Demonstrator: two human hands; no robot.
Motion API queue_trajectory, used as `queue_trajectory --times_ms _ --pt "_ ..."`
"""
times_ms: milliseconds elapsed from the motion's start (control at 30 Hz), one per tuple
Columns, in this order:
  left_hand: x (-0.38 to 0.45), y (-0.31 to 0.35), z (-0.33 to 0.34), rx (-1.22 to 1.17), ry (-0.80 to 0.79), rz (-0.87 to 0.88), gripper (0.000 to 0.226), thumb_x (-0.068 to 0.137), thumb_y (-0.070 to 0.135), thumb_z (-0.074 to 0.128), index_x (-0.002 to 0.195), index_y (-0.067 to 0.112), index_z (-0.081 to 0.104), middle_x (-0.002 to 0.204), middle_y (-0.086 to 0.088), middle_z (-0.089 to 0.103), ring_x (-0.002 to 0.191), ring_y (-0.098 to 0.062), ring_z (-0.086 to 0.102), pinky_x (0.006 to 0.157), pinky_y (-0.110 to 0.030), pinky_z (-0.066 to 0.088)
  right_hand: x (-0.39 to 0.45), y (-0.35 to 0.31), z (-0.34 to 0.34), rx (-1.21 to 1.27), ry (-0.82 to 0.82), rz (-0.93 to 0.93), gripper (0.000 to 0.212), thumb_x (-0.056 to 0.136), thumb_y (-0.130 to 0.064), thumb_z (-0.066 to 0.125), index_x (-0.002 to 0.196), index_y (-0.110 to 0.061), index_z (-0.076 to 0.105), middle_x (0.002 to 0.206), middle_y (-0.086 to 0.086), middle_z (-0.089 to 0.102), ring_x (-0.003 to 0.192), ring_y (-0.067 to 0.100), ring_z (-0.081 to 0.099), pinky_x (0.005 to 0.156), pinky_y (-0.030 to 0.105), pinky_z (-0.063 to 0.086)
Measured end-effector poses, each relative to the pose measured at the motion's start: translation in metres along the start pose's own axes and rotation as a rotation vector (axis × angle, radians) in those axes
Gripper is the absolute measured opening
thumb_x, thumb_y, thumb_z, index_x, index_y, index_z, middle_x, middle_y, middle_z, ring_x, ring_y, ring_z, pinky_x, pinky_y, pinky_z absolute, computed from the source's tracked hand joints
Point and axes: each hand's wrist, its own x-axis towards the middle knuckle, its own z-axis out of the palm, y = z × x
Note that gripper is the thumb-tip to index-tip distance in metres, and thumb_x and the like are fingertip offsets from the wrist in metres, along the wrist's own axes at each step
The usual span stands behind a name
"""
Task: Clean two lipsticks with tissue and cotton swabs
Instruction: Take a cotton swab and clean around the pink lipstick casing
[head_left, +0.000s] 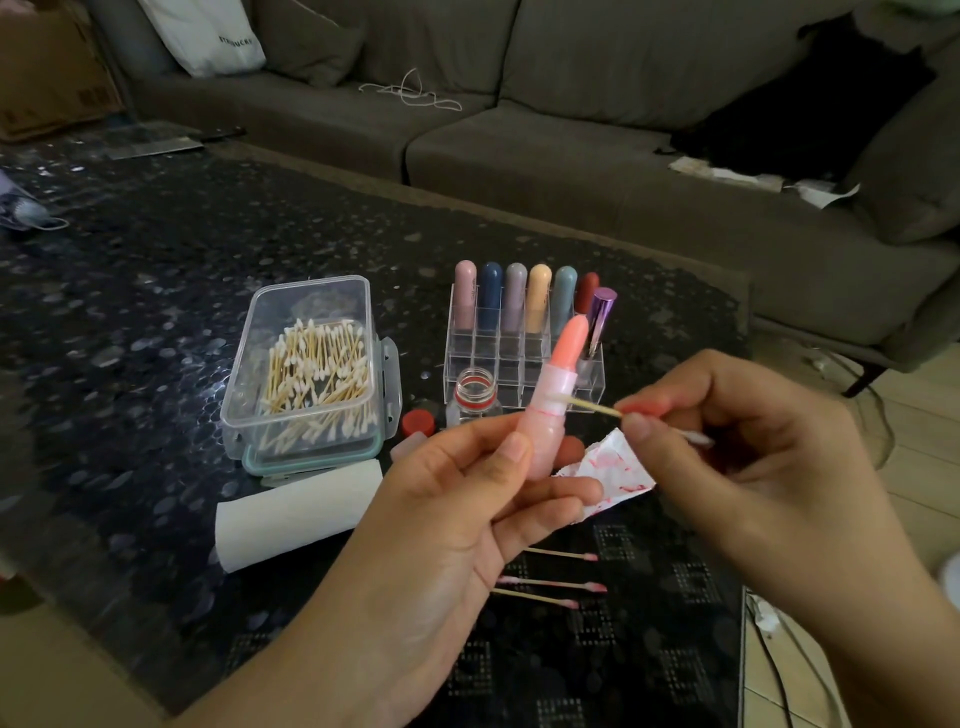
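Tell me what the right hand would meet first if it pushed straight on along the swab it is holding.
The right hand pinches a cotton swab pointing leftward. Its tip already touches the collar of the lipstick held by the left hand, so the lipstick comes first. Depth looks consistent, though one view cannot confirm.

The swab box (311, 374) stood on the table (130, 291), with the tissue roll (296, 512) lying just before it and the lipstick rack (524, 338) to its right; a small open bottle (474, 396) and its cap (418, 423) sat between box and rack, at the rack's front. The left hand (467, 514) held a lipstick (553, 405) upright before the rack, and the right hand (727, 447) held a swab (597, 408) with its tip touching the lipstick's collar (a tissue piece (610, 475) lay between the hands). Three used swabs (550, 584) lay on the table nearer the person, and a sofa (571, 130) stood behind the table.
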Motion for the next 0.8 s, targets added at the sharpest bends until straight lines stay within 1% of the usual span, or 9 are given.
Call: queue_trajectory --times_ms 100,267,433,600,733,800 --pt "0.0002 -0.0003 -0.0002 0.008 0.005 0.005 0.016 0.065 0.009 0.058 0.071 0.003 0.071 0.076 -0.017 0.073 0.057 -0.022 0.070 0.048 -0.019 0.054 0.0009 0.0004 -0.0011 0.010 0.036 0.005 0.010 0.080 -0.031 0.058 0.077 -0.022 0.063 0.062 0.001 0.058 0.047 0.010 0.048 0.045 0.010 0.036" --pt "0.0004 -0.0002 -0.0002 0.030 0.012 0.030 0.012 0.062 0.011 0.062 0.065 0.009 0.073 0.075 -0.015 0.073 0.060 -0.022 0.071 0.051 -0.019 0.054 -0.0006 0.0020 0.0026 -0.005 -0.017 -0.011 0.007 0.078 -0.031 0.059 0.075 -0.025 0.061 0.060 0.003 0.058 0.047 0.013 0.047 0.045 0.016 0.038" --pt "-0.0003 -0.0003 -0.0007 0.034 0.009 0.032 0.012 0.061 0.009 0.062 0.065 0.008 0.072 0.075 -0.015 0.073 0.059 -0.024 0.070 0.050 -0.020 0.054 0.0009 0.0011 -0.0001 -0.003 0.039 -0.001 0.008 0.080 -0.032 0.058 0.079 -0.025 0.063 0.064 -0.002 0.059 0.049 0.006 0.049 0.047 0.010 0.038" --pt "0.0001 0.0003 -0.0005 0.042 0.008 0.043 0.011 0.060 0.011 0.063 0.065 0.009 0.073 0.074 -0.015 0.072 0.059 -0.024 0.070 0.050 -0.020 0.054 -0.0010 0.0019 0.0020 -0.002 -0.033 -0.018 0.007 0.078 -0.032 0.059 0.076 -0.026 0.061 0.060 0.003 0.059 0.048 0.013 0.050 0.047 0.014 0.039" --pt "-0.0002 0.0000 -0.0005 0.042 0.003 0.054 0.012 0.060 0.010 0.062 0.065 0.011 0.073 0.073 -0.013 0.072 0.058 -0.023 0.070 0.050 -0.019 0.054 0.0010 0.0018 0.0006 0.009 0.039 -0.003 0.005 0.080 -0.032 0.059 0.078 -0.029 0.062 0.065 0.000 0.060 0.050 0.013 0.051 0.047 0.017 0.041" --pt "-0.0002 -0.0001 -0.0008 0.043 0.003 0.058 0.012 0.060 0.010 0.062 0.065 0.011 0.073 0.072 -0.013 0.072 0.058 -0.024 0.070 0.050 -0.019 0.054 0.0007 0.0022 0.0002 0.009 0.035 -0.007 0.005 0.080 -0.032 0.059 0.078 -0.028 0.062 0.064 0.001 0.059 0.050 0.013 0.050 0.046 0.017 0.040"
